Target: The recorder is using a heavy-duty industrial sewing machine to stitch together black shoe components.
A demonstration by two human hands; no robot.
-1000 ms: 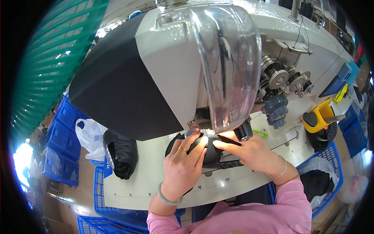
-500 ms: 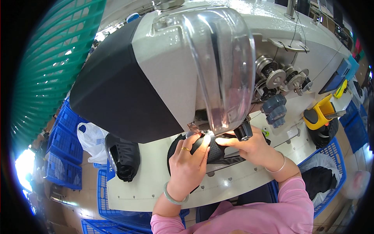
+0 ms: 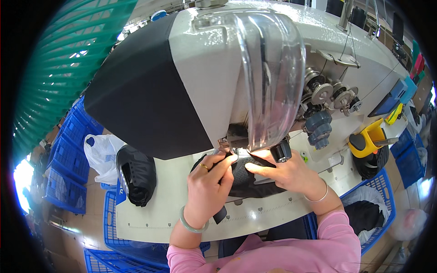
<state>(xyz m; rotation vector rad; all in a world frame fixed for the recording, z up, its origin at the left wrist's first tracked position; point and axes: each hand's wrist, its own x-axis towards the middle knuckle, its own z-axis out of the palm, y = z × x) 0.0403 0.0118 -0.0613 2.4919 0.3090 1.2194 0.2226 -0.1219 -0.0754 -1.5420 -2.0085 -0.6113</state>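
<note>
Under the head of a white and black sewing machine (image 3: 205,63) lies a black textured fabric piece, like a shoe upper (image 3: 246,179). My left hand (image 3: 209,184) has its thumb and fingers closed on the piece's edge, close beside the lit presser foot area. My right hand (image 3: 291,173) rests on the piece's right side, index finger stretched out and pressing the surface. A dark strip (image 3: 221,214) of it hangs below my left hand. The needle is hidden behind the clear guard (image 3: 277,82) and my fingers.
A finished-looking black shoe (image 3: 136,175) stands on the table's left, beside a white plastic bag (image 3: 104,157). Thread tension dials (image 3: 323,93) project from the machine. On the right are a yellow holder (image 3: 366,141) and a blue basket (image 3: 387,193) with black material. Blue crates (image 3: 68,164) are stacked left.
The black piece has turned and spread toward the right, and its loose strip now shows below my left hand. My left fingers have drawn together at its edge. The view has shifted slightly.
</note>
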